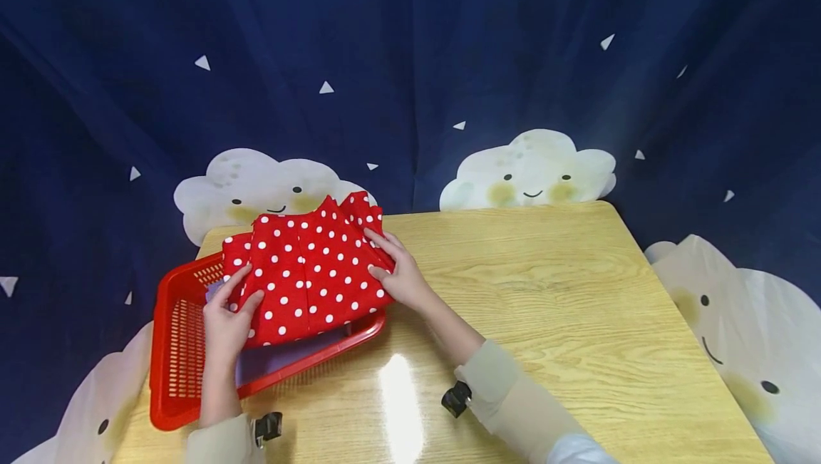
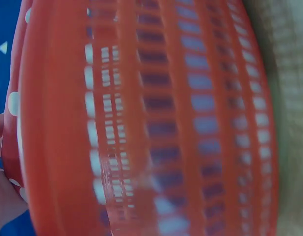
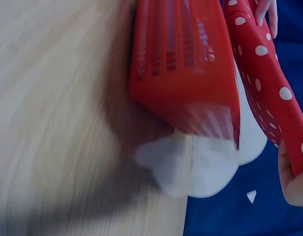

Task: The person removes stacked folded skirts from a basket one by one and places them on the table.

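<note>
A folded red garment with white polka dots [image 1: 308, 279] is held over a red plastic basket [image 1: 168, 415]. My left hand [image 1: 224, 325] grips its left edge, thumb on the upper face. On the opposite edge, my right hand [image 1: 405, 280] holds the cloth between thumb and fingers. In the right wrist view the garment [image 3: 262, 73] looks like a thin folded layer above the basket's rim. Purple cloth [image 1: 246, 370] lies inside the basket, mostly covered by the garment. The left wrist view is filled by the slotted basket wall [image 2: 132, 98].
The basket stands on the left part of a light wooden table [image 1: 545, 307]. Behind and around the table hangs a dark blue curtain [image 1: 410, 58] printed with clouds and white triangles. A small black device [image 1: 457, 398] sits on each wrist.
</note>
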Demonstrator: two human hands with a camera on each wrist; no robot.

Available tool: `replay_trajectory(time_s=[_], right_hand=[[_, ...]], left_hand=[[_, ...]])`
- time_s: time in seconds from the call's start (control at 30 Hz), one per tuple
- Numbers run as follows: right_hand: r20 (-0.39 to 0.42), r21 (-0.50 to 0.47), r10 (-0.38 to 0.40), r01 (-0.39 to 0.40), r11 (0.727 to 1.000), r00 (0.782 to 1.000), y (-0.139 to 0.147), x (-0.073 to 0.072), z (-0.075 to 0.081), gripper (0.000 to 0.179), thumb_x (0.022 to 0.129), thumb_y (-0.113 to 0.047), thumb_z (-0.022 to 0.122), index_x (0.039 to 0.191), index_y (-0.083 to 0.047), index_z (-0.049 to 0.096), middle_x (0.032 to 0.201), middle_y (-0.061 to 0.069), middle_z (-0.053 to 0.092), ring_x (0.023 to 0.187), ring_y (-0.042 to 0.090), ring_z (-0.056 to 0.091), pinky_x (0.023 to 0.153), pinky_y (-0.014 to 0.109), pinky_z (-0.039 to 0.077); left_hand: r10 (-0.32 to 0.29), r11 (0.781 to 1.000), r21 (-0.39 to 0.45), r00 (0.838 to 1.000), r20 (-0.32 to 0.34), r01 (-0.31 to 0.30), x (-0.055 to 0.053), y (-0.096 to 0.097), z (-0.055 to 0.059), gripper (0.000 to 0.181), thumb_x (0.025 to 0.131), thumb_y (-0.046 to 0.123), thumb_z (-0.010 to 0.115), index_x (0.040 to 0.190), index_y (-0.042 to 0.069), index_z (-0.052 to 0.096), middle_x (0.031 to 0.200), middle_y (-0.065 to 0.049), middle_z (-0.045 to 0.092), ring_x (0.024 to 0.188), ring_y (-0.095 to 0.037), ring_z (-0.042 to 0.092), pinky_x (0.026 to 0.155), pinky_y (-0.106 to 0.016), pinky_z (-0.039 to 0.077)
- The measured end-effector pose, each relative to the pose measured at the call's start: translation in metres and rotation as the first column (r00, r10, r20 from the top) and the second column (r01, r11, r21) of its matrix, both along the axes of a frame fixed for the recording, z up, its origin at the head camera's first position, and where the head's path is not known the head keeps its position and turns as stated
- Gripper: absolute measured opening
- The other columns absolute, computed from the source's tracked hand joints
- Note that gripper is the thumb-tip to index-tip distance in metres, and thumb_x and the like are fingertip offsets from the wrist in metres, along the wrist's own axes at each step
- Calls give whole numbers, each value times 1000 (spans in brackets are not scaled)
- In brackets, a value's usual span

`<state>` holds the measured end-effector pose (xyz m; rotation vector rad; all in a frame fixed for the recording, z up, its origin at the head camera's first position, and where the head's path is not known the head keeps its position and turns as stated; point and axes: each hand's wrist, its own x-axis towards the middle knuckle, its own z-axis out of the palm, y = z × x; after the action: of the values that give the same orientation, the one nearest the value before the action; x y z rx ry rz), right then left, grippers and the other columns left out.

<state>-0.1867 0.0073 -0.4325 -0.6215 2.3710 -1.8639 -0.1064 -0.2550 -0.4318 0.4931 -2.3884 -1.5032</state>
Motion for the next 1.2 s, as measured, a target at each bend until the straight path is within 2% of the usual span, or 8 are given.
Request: replay_trajectory(time_s=[0.2, 0.33, 0.43, 0.63, 0.7, 0.87, 0.93, 1.2], right_hand=[[7, 7, -38, 38, 999, 999, 32, 6, 30, 57, 80, 8, 59, 134, 1, 43, 136, 22, 36, 123, 34, 36, 94, 45, 41], [28, -1, -64, 64, 998, 998, 56, 2, 33, 57, 80, 8, 59, 134, -1, 44, 137, 21, 36, 124, 33, 34, 92, 46, 42], [53, -12, -78, 79, 997, 996, 74, -4, 28, 58, 80, 8, 59, 135, -3, 44, 137, 18, 36, 124, 31, 34, 90, 46, 44], [57, 14, -126, 126, 992, 990, 108, -19, 5, 60, 83, 2, 61, 137, -18, 45, 139, 6, 35, 124, 23, 34, 87, 38, 48], [42, 17, -145, 144, 989, 989, 120, -21, 1, 60, 83, 2, 60, 137, -18, 45, 139, 6, 35, 123, 23, 35, 87, 36, 47], [30, 5, -179, 179, 984, 983, 146, -26, -2, 58, 84, 3, 60, 137, -16, 45, 139, 7, 35, 122, 24, 35, 86, 25, 44], [36, 4, -188, 188, 982, 982, 157, -28, -4, 58, 84, 2, 60, 137, -16, 44, 141, 8, 34, 124, 24, 33, 85, 21, 43], [64, 25, -229, 227, 973, 971, 191, -30, -10, 59, 85, -1, 60, 138, -17, 42, 143, 8, 30, 126, 25, 28, 85, 17, 41]], left_hand=[[-50, 999, -19, 990, -129, 48, -18, 26, -1, 46, 84, 3, 63, 128, 11, 54, 124, -17, 49, 107, -27, 49, 65, -2, 40], [-93, 995, 4, 976, -198, 96, -30, 47, -5, 46, 81, 1, 65, 125, 7, 56, 119, -20, 50, 104, -27, 50, 66, -2, 40], [-124, 990, 31, 965, -230, 135, -36, 62, -9, 46, 80, 1, 66, 125, 6, 56, 118, -21, 50, 104, -28, 50, 66, -3, 41], [-151, 986, 34, 954, -258, 165, -49, 90, -12, 46, 79, 1, 68, 123, 7, 58, 115, -20, 51, 104, -26, 50, 71, -8, 41], [-161, 984, 34, 950, -269, 176, -54, 100, -13, 45, 79, 1, 68, 123, 6, 59, 115, -20, 51, 104, -26, 49, 74, -15, 45], [-180, 977, 56, 934, -307, 206, -65, 127, -16, 44, 78, 0, 68, 121, 6, 59, 115, -21, 50, 106, -30, 49, 79, -41, 50], [-185, 974, 66, 932, -313, 215, -68, 137, -17, 44, 78, -1, 67, 121, 7, 60, 116, -20, 50, 108, -30, 48, 81, -46, 49], [-207, 968, 75, 930, -303, 240, -82, 173, -22, 45, 79, -4, 65, 121, 10, 61, 115, -19, 50, 110, -30, 47, 83, -44, 48]])
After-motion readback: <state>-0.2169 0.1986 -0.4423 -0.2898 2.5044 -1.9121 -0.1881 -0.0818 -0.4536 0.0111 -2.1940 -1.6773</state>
